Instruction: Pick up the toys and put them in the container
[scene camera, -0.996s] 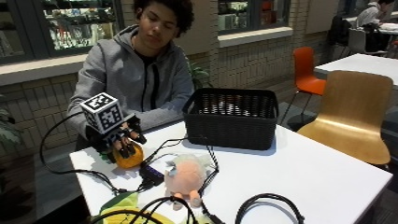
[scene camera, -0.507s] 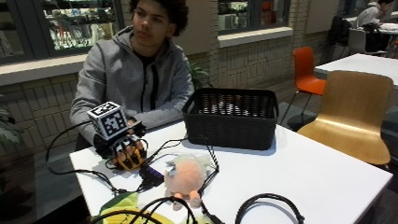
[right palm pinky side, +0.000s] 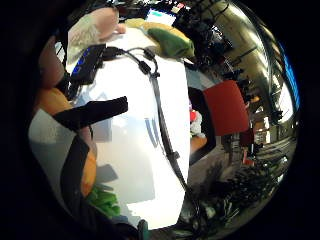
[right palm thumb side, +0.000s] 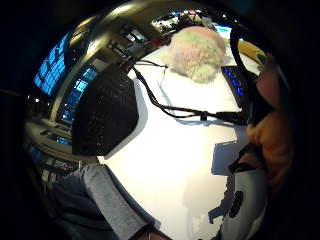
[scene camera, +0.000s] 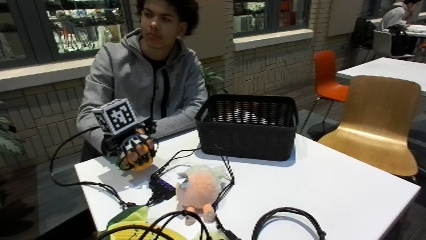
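Note:
My gloved right hand grips an orange toy and holds it just above the white table, near its far left corner. The same orange toy presses against my palm, with green leaves at one end. A pale fluffy plush toy lies on the table in front of the hand, also seen as the plush toy. A green and yellow toy lies at the near left edge. The black basket stands to the right of my hand.
Black cables and a small black hub lie across the table between my hand and the plush toy. A wooden chair stands to the right of the table. An orange chair stands behind it.
My hand has lifted the orange toy off the table and turned it upward, moving slightly right toward the basket.

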